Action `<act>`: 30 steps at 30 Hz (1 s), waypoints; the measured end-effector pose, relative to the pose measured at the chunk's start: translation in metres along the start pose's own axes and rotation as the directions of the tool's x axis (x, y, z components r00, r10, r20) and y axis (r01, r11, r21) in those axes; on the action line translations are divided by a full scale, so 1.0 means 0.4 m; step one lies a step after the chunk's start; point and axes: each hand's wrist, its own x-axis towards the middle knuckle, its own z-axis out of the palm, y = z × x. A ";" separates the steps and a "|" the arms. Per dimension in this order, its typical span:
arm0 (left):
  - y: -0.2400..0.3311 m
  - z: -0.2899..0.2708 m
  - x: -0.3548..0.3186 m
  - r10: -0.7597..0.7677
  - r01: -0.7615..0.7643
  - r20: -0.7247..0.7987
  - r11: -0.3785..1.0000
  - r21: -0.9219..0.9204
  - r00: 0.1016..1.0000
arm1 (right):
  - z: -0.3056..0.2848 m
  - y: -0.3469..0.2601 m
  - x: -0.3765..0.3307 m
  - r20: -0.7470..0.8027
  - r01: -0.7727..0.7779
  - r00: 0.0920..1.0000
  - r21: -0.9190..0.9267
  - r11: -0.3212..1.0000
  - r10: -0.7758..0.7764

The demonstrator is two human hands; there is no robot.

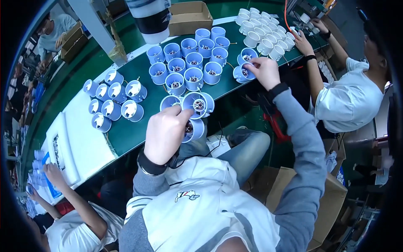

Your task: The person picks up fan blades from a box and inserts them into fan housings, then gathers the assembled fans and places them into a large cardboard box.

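Observation:
My left hand [164, 133], at the table's near edge, is closed on a pale blue round cup-shaped housing [208, 105] with small metal parts and wires inside. Two similar housings press close to it, one behind and one lower [196, 131]; whether the fingers grip these too is hidden. Farther right, my right hand [266, 73] pinches the rim of another such housing [241, 75], tilted at the table's edge. Directly behind that one stands a further housing [247, 53]. Between my hands, several open housings [194, 59] stand in a group on the green table.
Left of the group stand several housings with white inner discs [111, 110]. White cups [261, 31] crowd the far right. A cardboard box [189, 19] and a dark-banded cylinder [152, 21] are at the back. Co-workers sit on both sides; an open carton [327, 201] is beside me.

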 end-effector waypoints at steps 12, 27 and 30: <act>-0.017 -0.005 0.195 0.121 -0.129 -0.213 0.991 -0.026 0.970 | 0.026 0.007 0.067 0.288 -0.212 0.954 0.454 0.866 0.082; -0.038 -0.127 -0.001 -0.316 0.320 -0.226 0.947 -0.021 0.921 | 0.138 -0.075 0.583 0.512 0.445 0.736 0.130 0.886 -0.444; -0.065 -0.148 -0.012 -0.413 0.429 -0.265 0.903 0.006 0.871 | 0.229 -0.104 0.649 0.635 0.384 0.684 0.105 0.918 -0.359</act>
